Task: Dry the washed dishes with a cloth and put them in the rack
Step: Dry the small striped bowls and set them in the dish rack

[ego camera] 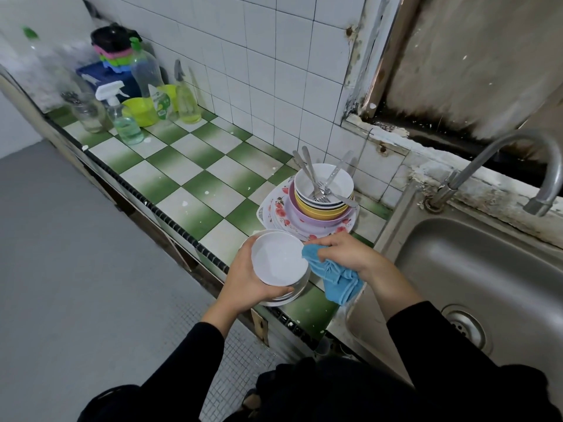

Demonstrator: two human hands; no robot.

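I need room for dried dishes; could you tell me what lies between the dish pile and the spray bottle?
Nothing but bare green-and-white counter tiles lies between the dish pile and the spray bottle; the head view shows this.

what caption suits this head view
Left hand holds a white bowl; right hand grips a blue cloth at its rim.
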